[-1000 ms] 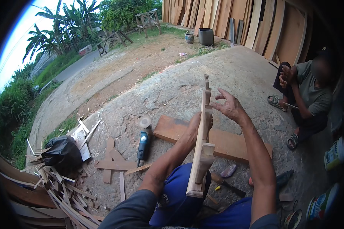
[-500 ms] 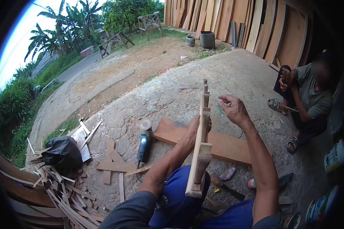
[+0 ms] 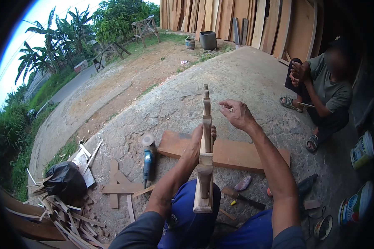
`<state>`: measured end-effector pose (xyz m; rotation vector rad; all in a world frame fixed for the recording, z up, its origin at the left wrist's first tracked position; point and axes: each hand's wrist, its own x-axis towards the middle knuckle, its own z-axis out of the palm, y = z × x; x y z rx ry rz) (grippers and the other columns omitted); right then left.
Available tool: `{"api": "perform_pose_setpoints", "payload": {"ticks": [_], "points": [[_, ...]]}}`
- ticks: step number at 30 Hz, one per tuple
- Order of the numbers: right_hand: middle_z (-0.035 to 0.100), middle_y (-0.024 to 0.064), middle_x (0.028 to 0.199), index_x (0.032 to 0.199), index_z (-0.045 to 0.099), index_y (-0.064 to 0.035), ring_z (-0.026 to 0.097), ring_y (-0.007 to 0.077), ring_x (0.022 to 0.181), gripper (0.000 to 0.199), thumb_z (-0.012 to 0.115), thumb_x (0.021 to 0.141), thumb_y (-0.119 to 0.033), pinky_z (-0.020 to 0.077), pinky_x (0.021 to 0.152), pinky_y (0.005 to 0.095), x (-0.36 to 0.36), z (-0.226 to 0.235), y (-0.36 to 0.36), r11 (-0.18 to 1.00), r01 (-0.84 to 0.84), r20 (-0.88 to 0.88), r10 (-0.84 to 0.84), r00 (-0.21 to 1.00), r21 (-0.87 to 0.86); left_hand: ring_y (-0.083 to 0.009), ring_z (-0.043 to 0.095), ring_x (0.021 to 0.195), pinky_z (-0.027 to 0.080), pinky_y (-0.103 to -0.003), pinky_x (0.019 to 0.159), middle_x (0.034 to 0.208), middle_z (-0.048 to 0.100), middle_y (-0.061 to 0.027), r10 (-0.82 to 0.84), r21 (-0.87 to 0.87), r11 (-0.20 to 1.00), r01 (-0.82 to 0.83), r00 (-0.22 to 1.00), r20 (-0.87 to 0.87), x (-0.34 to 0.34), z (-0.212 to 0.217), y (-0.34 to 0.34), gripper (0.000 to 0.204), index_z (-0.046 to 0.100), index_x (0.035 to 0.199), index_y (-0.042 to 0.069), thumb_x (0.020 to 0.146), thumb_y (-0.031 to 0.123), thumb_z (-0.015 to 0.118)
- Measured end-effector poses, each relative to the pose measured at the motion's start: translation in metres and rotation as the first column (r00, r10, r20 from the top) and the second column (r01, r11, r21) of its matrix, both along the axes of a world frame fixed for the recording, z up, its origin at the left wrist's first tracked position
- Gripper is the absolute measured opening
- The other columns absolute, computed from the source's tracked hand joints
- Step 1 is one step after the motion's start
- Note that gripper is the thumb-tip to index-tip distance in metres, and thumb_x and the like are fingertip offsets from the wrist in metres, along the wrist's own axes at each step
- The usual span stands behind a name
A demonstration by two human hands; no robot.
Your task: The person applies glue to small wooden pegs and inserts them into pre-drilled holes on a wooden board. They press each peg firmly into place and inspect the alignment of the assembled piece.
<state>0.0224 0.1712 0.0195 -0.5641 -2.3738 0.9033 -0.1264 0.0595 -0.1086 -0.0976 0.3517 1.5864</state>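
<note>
My left hand (image 3: pixel 197 136) is wrapped around a long wooden bar (image 3: pixel 206 143) with several shaped wooden blocks standing out along it. I see the bar nearly end-on, its near end above my left knee and its far end pointing away. My right hand (image 3: pixel 239 114) hovers just right of the bar's far part, apart from it. Its thumb and fingers are bent together, and whatever they pinch is hidden. Below both arms a thick reddish-brown plank (image 3: pixel 249 155) lies on the ground.
An angle grinder (image 3: pixel 148 164) lies left of the plank. Wood offcuts (image 3: pixel 77 216) and a black plastic bag (image 3: pixel 65 179) are piled at the left. A chisel-like tool (image 3: pixel 243 198) lies by my knees. At the right a person (image 3: pixel 330 89) sits near paint buckets (image 3: pixel 362 149).
The whole view has shifted, and the bar looks more upright in it. A thin green stick seen at my right fingertips no longer shows. My left hand keeps its hold.
</note>
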Motion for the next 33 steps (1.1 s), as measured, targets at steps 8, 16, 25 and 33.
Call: {"api": "perform_pose_setpoints", "payload": {"ticks": [8, 16, 25, 33], "points": [[0.072, 0.0138, 0.105, 0.134, 0.063, -0.0034, 0.069, 0.0210, 0.095, 0.042, 0.065, 0.095, -0.021, 0.0556, 0.084, 0.0349, -0.003, -0.005, -0.003, 1.000, -0.011, 0.054, 0.012, 0.998, -0.024, -0.0183, 0.055, 0.055, 0.050, -0.027, 0.048, 0.071, 0.056, -0.0077, -0.021, -0.014, 1.000, 0.020, 0.998, -0.066, 0.004, 0.001, 0.000, 0.033, 0.056, 0.090, 0.002, 0.103, 0.031, 0.043], [0.070, 0.0186, 0.115, 0.139, 0.058, -0.0078, 0.070, 0.0271, 0.100, 0.045, 0.061, 0.095, -0.017, 0.0556, 0.087, 0.0374, -0.006, -0.001, -0.016, 0.994, -0.100, 0.040, 0.101, 0.994, -0.037, -0.0186, 0.059, 0.059, 0.050, -0.028, 0.052, 0.069, 0.058, -0.0036, -0.032, -0.033, 0.999, 0.023, 0.948, -0.316, 0.004, -0.014, 0.006, 0.026, 0.057, 0.086, 0.008, 0.097, 0.032, 0.051], [0.072, 0.0191, 0.112, 0.129, 0.061, -0.0025, 0.071, 0.0317, 0.104, 0.042, 0.066, 0.092, -0.022, 0.0550, 0.091, 0.0407, -0.011, -0.011, -0.009, 0.991, -0.118, 0.005, 0.118, 0.993, -0.060, -0.0178, 0.059, 0.059, 0.052, -0.027, 0.052, 0.070, 0.059, -0.0045, -0.049, -0.018, 0.999, 0.045, 0.949, -0.313, 0.005, -0.021, 0.010, 0.031, 0.058, 0.087, 0.007, 0.099, 0.036, 0.052], [0.073, 0.0201, 0.097, 0.112, 0.062, -0.0009, 0.072, 0.0343, 0.092, 0.041, 0.072, 0.092, -0.035, 0.0554, 0.081, 0.0434, -0.026, -0.029, -0.009, 0.998, 0.017, 0.007, -0.017, 1.000, -0.066, -0.0207, 0.058, 0.052, 0.047, -0.034, 0.045, 0.067, 0.060, -0.0070, -0.006, -0.057, 0.998, -0.010, 0.957, -0.289, 0.016, -0.015, 0.016, 0.029, 0.061, 0.092, 0.007, 0.100, 0.029, 0.044]]}}
